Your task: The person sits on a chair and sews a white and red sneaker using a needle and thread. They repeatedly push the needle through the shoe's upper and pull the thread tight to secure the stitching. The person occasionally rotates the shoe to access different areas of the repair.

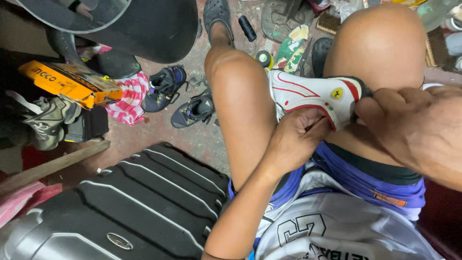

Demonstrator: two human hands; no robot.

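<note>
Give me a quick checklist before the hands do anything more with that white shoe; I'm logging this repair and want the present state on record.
1. White shoe braced between the knees: ok, it sits wedged between both legs.
2. Left hand on the shoe: ok, fingers pinch its lower edge.
3. Right hand on the shoe: ok, fingertips grip its right end.
4. Tool, needle or thread in either hand: cannot tell, the fingers hide whatever they pinch.
5. Spare materials nearby: ok, a black spool lies on the floor beyond the knee.
6. Space at the left side: not ok, a black suitcase lies close against the left leg.
</note>
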